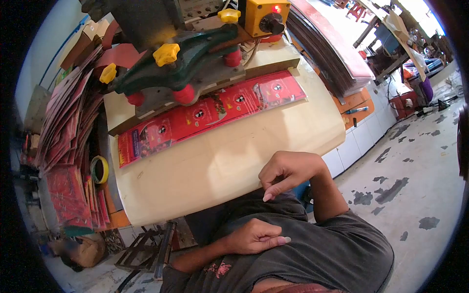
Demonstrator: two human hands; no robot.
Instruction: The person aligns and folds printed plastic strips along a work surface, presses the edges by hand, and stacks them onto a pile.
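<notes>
The person's right hand (290, 171) is at the near edge of a pale cream board (234, 161), to the right of its middle; the fingers are curled loosely inward, the thumb points downward, and no object is visible in the grasp. Whether the hand touches the board edge cannot be determined. The left hand (256, 237) is lower, in front of the dark shirt (273, 261), with fingers folded and thumb lying forward; its palm is hidden, and no held item is seen. A red printed strip (210, 117) lies flat on the far part of the board, well apart from both hands, its long far side next to a metal bar (271, 67). Its surface is glossy and bears repeated round white emblems. Above the strip stands a press with a dark green bracket (202, 56), fitted with yellow knobs (166, 54) and red cylindrical feet (184, 94). A yellow control box (254, 18) beside it shows a lit red lamp and a black dial. Red printed sheets (66, 117) are piled to the left, with a yellow tape roll (99, 169) near them; a tall stack of sheets (332, 53) stands to the right, and a blue pen (357, 110) lies near it.
</notes>
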